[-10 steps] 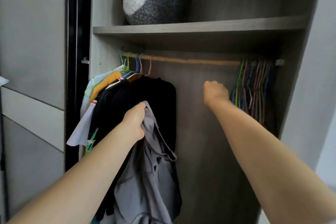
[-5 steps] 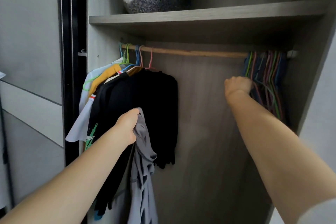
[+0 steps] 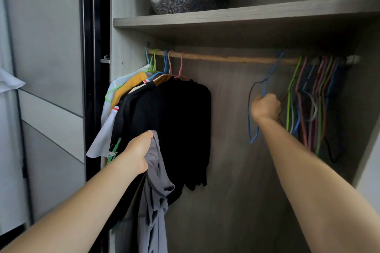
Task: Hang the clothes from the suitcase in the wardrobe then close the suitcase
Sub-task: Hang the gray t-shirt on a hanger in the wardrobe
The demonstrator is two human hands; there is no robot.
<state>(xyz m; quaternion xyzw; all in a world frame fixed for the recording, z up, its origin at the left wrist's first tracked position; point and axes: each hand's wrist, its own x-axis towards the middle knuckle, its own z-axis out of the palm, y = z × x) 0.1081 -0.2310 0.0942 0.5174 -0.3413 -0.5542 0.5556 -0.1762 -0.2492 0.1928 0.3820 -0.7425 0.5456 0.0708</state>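
Wardrobe (image 3: pixel 226 139) stands open, several tops (image 3: pixel 174 121) already hung at the rail's left end. The grey garment (image 3: pixel 156 191) dangles before them, unhung, the left hand (image 3: pixel 139 150) with its grip bunched round the top. The right hand (image 3: pixel 265 107) clenches a blue hanger (image 3: pixel 249 117). Suitcase out of sight; closing it looks yet to come.

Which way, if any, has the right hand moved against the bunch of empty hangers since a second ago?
Yes. The right hand reached rightward along the rod to the empty hangers and now grips a blue hanger.
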